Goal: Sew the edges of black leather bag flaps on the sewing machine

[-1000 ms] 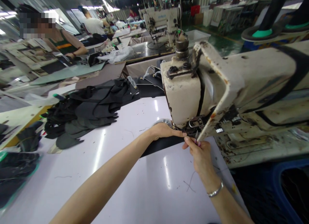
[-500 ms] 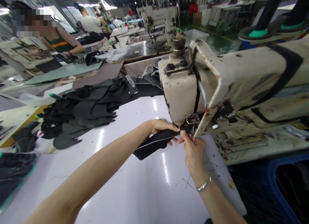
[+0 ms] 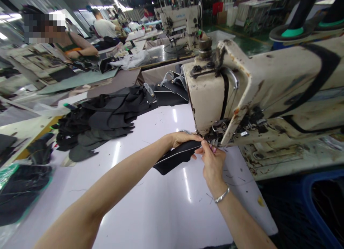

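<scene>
A black fabric piece (image 3: 178,156) with a thin pale line of piping along it reaches up to the needle area of a worn, cream-coloured sewing machine (image 3: 208,95). My left hand (image 3: 184,137) lies along its upper edge, fingertips closed on it close to the presser foot. From the right, my right hand (image 3: 213,163) pinches the same piece at its end, thumb and forefinger almost touching the left fingertips. A small pink object (image 3: 213,148) shows among the right fingers; its kind is unclear. The needle is hidden behind hands and machine parts.
Beyond my left arm lies a heap of black cut pieces (image 3: 107,116). More black pieces with clear plastic strips (image 3: 172,93) lie behind the machine head. A plastic-wrapped black bundle (image 3: 24,195) is at left, a blue crate (image 3: 306,206) at lower right. A co-worker (image 3: 77,48) sits across.
The view has shifted slightly, so most things sit a little further right. Both hands keep hold of the black piece by the needle area. The machine's silver take-up lever has risen.
</scene>
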Demonstrator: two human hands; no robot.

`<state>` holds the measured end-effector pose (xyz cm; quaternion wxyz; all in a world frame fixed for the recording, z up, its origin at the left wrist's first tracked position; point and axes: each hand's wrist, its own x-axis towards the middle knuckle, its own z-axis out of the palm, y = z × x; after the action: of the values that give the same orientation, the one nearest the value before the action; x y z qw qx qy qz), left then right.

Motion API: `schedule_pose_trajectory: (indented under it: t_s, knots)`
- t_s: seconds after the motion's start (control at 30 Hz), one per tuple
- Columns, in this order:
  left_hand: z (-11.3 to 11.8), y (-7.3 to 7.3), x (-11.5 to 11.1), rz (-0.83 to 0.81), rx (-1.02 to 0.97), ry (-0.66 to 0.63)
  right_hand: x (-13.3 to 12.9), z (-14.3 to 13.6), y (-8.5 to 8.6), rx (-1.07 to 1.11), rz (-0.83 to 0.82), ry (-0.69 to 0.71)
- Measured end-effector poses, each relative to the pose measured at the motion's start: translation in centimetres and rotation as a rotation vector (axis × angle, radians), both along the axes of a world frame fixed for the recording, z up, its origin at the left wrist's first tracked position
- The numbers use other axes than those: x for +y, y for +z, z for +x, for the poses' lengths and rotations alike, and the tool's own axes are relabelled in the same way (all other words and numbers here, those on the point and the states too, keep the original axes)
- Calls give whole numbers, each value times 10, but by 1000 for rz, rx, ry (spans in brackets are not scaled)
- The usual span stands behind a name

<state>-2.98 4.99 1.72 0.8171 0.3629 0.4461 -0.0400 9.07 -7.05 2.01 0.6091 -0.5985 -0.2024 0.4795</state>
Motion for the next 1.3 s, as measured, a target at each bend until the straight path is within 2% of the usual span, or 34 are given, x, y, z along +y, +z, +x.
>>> schedule_pose_trajectory:
  t_s: [0.17, 0.33, 0.53, 0.67, 0.8, 0.97, 1.1, 1.23, 1.3]
  knots:
    - [3, 6, -20, -16, 24, 208, 2, 1, -1, 70, -35, -25]
    - [14, 14, -61, 30, 54, 489, 2, 5, -9, -9, -48, -24]
    - [60, 12, -120, 65, 60, 993, 1, 29, -16, -95, -40, 30]
    - [92, 9, -136, -12, 7, 1214, 2, 52, -11, -211, -60, 158]
    - [102, 10, -132, 17, -29, 1312, 3, 63, -8, -245, -59, 226]
    - [97, 8, -119, 24, -50, 1330, 5, 65, -3, -220, -46, 225]
    - [96, 2, -113, 51, -68, 1375, 8, 65, -8, -259, -51, 251]
    - [96, -2, -112, 18, -27, 1356, 5, 68, -14, -265, -3, 323]
    - [96, -2, -112, -2, -40, 1342, -3, 82, -10, -374, 44, 365]
